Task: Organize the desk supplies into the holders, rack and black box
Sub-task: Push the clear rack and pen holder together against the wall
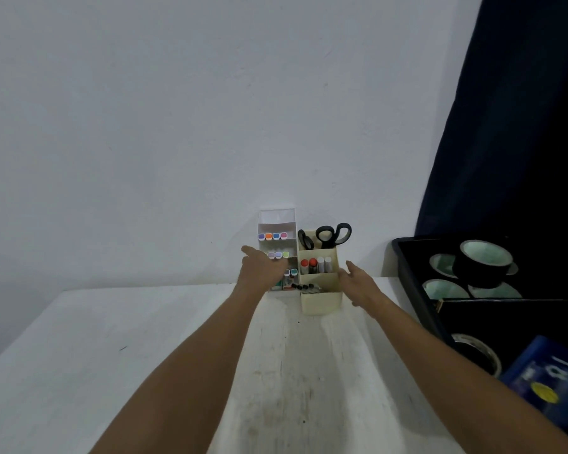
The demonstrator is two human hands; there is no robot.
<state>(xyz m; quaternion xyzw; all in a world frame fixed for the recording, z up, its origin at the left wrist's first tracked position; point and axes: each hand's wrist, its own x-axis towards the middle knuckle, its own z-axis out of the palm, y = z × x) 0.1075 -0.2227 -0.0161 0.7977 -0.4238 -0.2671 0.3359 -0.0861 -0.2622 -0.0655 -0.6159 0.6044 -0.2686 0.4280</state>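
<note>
Left hand (263, 268) fingers spread on white rack (277, 231); right hand (358, 283) open beside cream holder (322, 298). Both prob. light, top-heavy w/ scissors (333, 234); hold low by sides.

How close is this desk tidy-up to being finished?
Nearly finished, it seems. The white tiered rack holds coloured markers, the cream holder holds black-handled scissors and pens, and the black box holds tape rolls. The left hand reaches the rack and the right hand the holder, neither carrying anything. No loose supplies show.
</note>
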